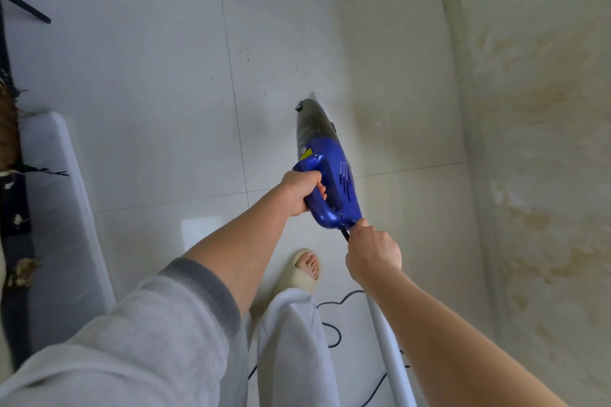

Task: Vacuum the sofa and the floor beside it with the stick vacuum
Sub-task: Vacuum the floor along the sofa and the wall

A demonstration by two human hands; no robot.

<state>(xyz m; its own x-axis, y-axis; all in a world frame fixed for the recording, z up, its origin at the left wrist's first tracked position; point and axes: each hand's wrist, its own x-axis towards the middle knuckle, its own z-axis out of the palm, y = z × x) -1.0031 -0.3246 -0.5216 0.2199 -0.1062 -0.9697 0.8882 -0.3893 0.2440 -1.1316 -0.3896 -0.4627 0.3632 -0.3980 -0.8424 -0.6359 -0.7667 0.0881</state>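
Above tiled floor [148, 76], just left of cream sofa [545, 109]: stick vacuum [325, 168], nozzle pointed down at tile. I judge body rigid, light enough for one hand; best hold is loop handle. Blue motor housing, dark translucent dust cup, yellow label. My left hand [302, 192] wraps handle fully; right hand [373, 254] curled at rear base, pinching black cord [334, 334]. Dark crumbs [248, 76] on floor beyond nozzle. Slippered foot [305, 269] below vacuum.

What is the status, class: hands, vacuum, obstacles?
Left hand grips blue plastic vacuum handle. Right hand pinches black power cord. Cord loops on floor by beige slipper.
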